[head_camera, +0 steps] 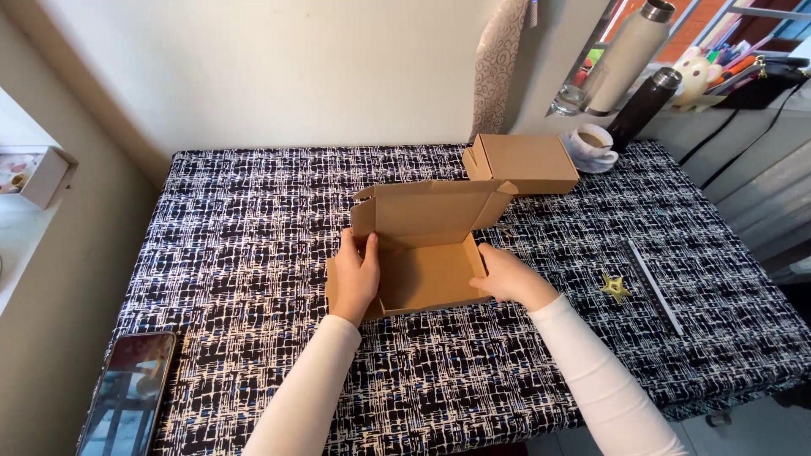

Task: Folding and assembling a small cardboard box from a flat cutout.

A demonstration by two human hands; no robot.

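Observation:
An open brown cardboard box [422,274] lies in the middle of the table, its lid flap standing up at the back. My left hand [356,277] grips the box's left wall, thumb inside. My right hand [507,274] presses against the box's right wall. Both arms wear pale long sleeves. A second, closed cardboard box [525,162] sits just behind the open one, to the right.
The table [236,253] has a black-and-white patterned cloth. A phone [128,393] lies at the front left corner. A small yellow star-shaped object [615,287] and a long grey ruler [655,287] lie on the right. A cup on a saucer [593,142] and two flasks [644,105] stand at the back right.

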